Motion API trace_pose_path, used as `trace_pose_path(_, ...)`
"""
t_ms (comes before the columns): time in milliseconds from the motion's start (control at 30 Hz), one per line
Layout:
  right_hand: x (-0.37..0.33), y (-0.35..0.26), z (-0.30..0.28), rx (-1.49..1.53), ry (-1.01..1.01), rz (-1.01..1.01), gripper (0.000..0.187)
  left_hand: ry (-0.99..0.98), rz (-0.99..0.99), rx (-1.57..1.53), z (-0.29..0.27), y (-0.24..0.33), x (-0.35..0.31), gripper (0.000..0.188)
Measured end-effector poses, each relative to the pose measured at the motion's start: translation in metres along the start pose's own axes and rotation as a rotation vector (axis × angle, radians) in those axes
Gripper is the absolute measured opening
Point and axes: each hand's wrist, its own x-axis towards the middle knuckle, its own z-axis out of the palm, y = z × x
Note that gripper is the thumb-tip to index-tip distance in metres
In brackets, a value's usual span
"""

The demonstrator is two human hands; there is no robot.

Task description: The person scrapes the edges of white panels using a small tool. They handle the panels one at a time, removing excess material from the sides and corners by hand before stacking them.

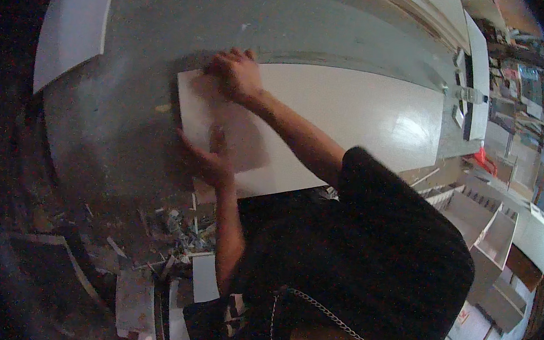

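Note:
A long white board lies flat on the grey-green worktable. By the board's left edge is my left hand, its fingers stretched out and the thumb apart, with nothing seen in it. My right hand is at the board's far left corner. Its fingers are curled near the far edge, and whatever they may hold is hidden beneath them. Both hands cast a shadow on the board's left part.
Another white panel is at the far left. A clear bottle lies near white strips at the table's right end, with a red object nearby. White box-like drawers stand at the right. Scraps litter the floor at the lower left.

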Motion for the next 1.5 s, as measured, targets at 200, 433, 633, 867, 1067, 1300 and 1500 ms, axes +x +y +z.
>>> trace_pose_path(200, -0.108, 0.209, -0.132, 0.179, -0.007, 0.381, 0.011, 0.044, 0.008, -0.101, 0.013, -0.016, -0.004, 0.088)
trace_pose_path(433, -0.095, 0.228, -0.142, 0.254, -0.153, 0.413, 0.016, 0.062, 0.069, -0.026, 0.008, -0.001, 0.001, 0.088)
trace_pose_path(633, -0.009, 0.109, -0.091, 0.322, -0.324, 0.073, 0.024, 0.078, 0.076, 0.134, 0.002, -0.003, 0.001, 0.091)
trace_pose_path(867, -0.028, 0.153, -0.131, 0.240, -0.395, 0.146, 0.023, 0.079, 0.038, 0.127, -0.003, -0.011, 0.005, 0.090)
trace_pose_path(1067, 0.009, 0.098, -0.047, 0.373, -0.420, 0.081, 0.038, 0.021, 0.049, -0.122, 0.017, -0.007, 0.003, 0.088)
trace_pose_path(1300, -0.019, 0.127, -0.082, 0.280, -0.462, 0.167, 0.018, 0.041, 0.128, 0.159, 0.000, -0.001, -0.005, 0.085)
trace_pose_path(1500, -0.133, 0.315, -0.214, 0.306, -0.328, 0.375, 0.018, -0.015, -0.203, -0.340, 0.007, -0.001, 0.000, 0.081)
